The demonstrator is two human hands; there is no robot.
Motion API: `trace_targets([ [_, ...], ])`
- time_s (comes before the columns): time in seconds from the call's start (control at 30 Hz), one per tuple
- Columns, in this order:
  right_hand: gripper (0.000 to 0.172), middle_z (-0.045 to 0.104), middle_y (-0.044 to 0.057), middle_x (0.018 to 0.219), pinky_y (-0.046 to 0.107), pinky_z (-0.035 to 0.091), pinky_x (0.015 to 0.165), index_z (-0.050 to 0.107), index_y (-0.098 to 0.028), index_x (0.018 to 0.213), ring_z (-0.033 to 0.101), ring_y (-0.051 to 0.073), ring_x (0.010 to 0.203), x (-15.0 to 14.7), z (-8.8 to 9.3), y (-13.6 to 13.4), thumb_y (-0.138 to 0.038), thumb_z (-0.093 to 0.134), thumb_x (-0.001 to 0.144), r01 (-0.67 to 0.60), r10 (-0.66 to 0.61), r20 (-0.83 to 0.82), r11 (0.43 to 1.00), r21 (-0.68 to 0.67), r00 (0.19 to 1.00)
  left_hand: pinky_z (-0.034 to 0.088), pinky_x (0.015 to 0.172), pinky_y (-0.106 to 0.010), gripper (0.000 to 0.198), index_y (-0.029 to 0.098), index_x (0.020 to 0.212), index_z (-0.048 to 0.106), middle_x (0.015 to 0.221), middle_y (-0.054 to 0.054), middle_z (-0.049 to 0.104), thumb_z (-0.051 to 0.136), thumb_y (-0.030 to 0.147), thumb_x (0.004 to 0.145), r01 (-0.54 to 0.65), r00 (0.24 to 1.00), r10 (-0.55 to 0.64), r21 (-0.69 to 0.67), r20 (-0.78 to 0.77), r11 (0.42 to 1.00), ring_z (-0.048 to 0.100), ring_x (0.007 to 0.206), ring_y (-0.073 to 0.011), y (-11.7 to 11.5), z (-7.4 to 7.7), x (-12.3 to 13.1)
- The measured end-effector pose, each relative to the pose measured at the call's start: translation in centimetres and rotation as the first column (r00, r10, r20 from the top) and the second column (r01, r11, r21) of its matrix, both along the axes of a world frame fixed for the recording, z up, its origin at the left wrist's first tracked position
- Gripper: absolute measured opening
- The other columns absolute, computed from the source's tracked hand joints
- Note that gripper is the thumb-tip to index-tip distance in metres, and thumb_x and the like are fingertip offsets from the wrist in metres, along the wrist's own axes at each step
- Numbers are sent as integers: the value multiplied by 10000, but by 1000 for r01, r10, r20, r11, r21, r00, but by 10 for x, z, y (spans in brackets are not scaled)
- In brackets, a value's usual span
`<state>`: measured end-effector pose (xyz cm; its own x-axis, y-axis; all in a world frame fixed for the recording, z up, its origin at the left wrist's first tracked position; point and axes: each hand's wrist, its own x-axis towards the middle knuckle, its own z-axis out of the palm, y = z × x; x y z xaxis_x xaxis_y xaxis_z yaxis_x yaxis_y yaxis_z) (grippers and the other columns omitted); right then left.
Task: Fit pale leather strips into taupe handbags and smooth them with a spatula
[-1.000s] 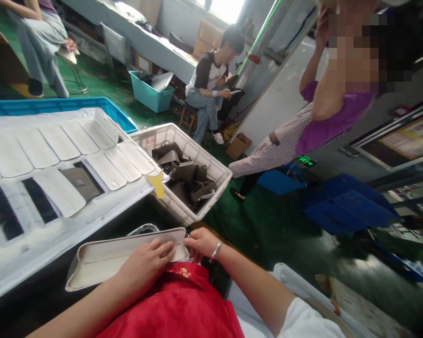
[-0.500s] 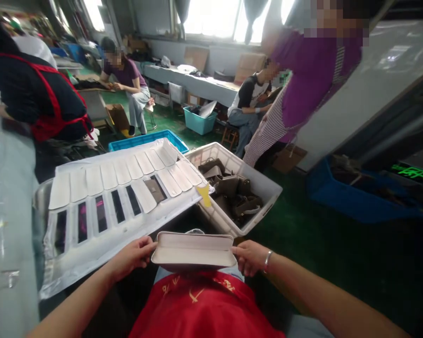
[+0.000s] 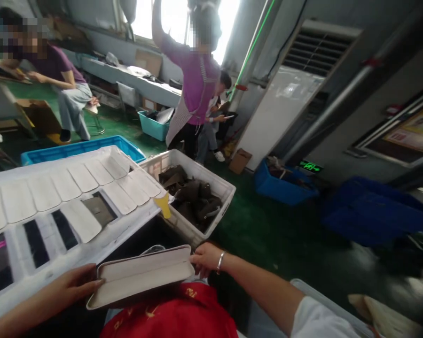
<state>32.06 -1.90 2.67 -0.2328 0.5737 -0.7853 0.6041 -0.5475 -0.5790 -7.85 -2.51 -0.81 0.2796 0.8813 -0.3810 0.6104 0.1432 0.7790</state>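
Above my lap is a long folded case (image 3: 144, 277), pale inside with a dark edge, its inner face turned up toward me. My left hand (image 3: 79, 284) grips its left end between thumb and fingers. At the other end, my right hand (image 3: 206, 258), with a bracelet on the wrist, pinches the corner. The left end sits lower than the right. Just beyond, a white-covered board (image 3: 127, 223) carries rows of pale rounded panels (image 3: 63, 183), dark strips (image 3: 35, 241) and one brown piece (image 3: 98, 209).
A white crate (image 3: 229, 192) of dark brown pieces (image 3: 193, 197) stands behind the board's right end, near a yellow tab (image 3: 164, 206). Blue bins (image 3: 285, 190) stand at right on the green floor. A co-worker in purple (image 3: 197, 89) stands beyond; others sit farther back.
My view has swung right, so the board and crate sit farther left. The case has tilted, left end down, with both hands still on it. The standing co-worker now has an arm raised.
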Motion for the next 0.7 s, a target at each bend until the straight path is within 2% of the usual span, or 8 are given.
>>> trace_targets([
  [0.07,240,641,8,680,201,475,476,554,-145,809,599,104,507,4,0,1,-378,607,803,7,-12,23,974,228,1000,541,772,-362,487,262,1000,636,976,-14,688,576,620,675,89,995,-83,87,-62,992,633,911,-280,13,13,12],
  [0.1,266,652,12,745,200,483,514,572,-152,882,613,106,565,5,-1,2,-379,648,768,-8,-5,32,925,380,999,511,854,-365,534,245,1114,593,1116,-38,648,565,592,709,125,990,-115,138,-83,982,596,1021,-284,18,22,25],
  [0.13,314,662,19,819,199,490,557,578,-160,959,623,107,620,5,-1,3,-367,676,744,-43,21,47,848,529,999,461,934,-372,565,237,1206,537,1222,-51,592,553,560,743,171,982,-151,200,-111,965,546,1110,-277,23,31,43],
  [0.2,357,667,33,932,201,493,646,580,-169,1058,632,109,710,2,-2,6,-313,681,747,-201,138,147,636,745,979,439,953,-354,532,237,1252,504,1266,-53,563,525,496,788,317,947,-295,233,-123,919,543,1117,-252,30,46,86],
  [0.27,234,678,35,934,210,480,718,620,-169,1018,634,121,772,-2,-1,9,-250,624,798,-377,255,286,467,800,924,467,890,-309,462,222,1232,534,1203,-56,609,492,414,814,465,884,-460,226,-78,856,584,1045,-231,36,52,128],
  [0.33,137,692,34,892,216,458,761,664,-171,917,631,137,825,-7,1,12,-211,559,839,-490,315,391,359,795,865,493,777,-279,415,202,1193,574,1104,-57,663,475,324,809,554,829,-555,216,-61,804,626,915,-217,41,52,156],
  [0.47,186,704,30,867,207,441,727,688,-172,861,633,140,807,-10,3,17,-191,504,867,-561,355,455,304,770,816,484,699,-247,405,191,1141,620,992,-43,704,457,203,771,578,813,-578,203,-67,790,642,779,-184,43,46,168],
  [0.7,195,688,35,806,211,429,672,681,-170,807,614,137,750,-8,3,14,-207,499,867,-662,400,555,205,721,729,473,818,-238,503,207,1159,615,1106,-39,672,381,70,735,660,749,-646,246,-145,710,642,941,-171,36,40,162],
])
